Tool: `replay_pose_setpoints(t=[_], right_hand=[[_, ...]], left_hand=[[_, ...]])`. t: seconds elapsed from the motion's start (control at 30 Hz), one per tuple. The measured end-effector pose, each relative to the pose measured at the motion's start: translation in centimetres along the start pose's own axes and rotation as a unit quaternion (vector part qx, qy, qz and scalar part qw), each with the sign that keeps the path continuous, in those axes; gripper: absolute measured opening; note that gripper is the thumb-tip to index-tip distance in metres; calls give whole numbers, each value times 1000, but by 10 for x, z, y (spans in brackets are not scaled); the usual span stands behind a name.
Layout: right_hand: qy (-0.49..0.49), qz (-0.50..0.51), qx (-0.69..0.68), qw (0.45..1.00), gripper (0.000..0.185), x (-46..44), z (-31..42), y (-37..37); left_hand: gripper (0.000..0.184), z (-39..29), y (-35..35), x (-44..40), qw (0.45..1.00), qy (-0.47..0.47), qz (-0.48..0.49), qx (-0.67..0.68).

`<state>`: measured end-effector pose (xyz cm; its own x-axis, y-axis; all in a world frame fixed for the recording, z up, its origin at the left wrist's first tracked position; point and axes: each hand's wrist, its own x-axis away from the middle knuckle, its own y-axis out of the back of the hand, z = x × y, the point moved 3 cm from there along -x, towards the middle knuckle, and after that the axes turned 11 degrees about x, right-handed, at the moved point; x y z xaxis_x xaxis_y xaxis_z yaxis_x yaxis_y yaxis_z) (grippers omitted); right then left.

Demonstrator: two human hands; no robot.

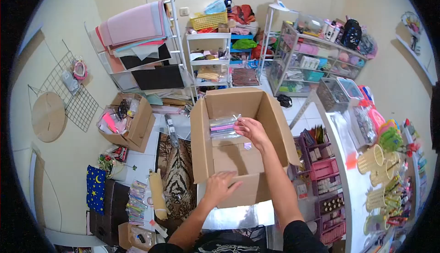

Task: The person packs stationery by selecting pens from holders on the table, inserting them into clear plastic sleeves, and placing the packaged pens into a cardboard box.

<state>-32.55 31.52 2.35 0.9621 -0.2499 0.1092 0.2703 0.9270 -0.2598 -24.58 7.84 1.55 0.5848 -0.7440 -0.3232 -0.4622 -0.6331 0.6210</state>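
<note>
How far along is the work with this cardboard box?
Done: the box stands open. In hand: the right hand holds a clear packet inside it; the left hand touches its near side. Left: the packet isn't released; whether it's going in or out is unclear.

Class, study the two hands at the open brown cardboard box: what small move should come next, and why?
Probably lower the clear plastic packet of slim coloured sticks into the box and release it. The right hand seems to pinch the packet's edge, bare cardboard bottom shows nearby, and the left hand rests at the near side.
</note>
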Motion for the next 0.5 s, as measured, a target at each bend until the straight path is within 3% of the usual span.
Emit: replay_pose_setpoints(t=[0.1,0.17,0.23,0.3,0.37,0.43,0.47,0.5], right_hand=[[65,21,2,998,28,90,24,-9],[80,11,-9,997,26,160,28,-7],[100,107,-48,988,22,219,7,10],[45,97,-25,994,21,271,-35,25],[-60,56,13,997,21,309,-87,40],[-143,-31,159,976,22,331,-139,56],[-154,-71,249,954,20,339,-177,72],[-139,-109,259,949,26,344,-204,79]], left_hand=[[38,-14,7,8,998,-32,-46,-13],[35,-47,26,13,979,-147,-139,-31],[28,-54,18,45,973,-150,-175,-26],[17,-45,-1,84,978,-110,-177,25],[10,-45,-21,116,988,0,-106,108],[9,-30,-49,144,993,-3,-64,104],[14,-14,-68,162,991,73,28,106],[14,-2,-81,175,991,73,30,107]])
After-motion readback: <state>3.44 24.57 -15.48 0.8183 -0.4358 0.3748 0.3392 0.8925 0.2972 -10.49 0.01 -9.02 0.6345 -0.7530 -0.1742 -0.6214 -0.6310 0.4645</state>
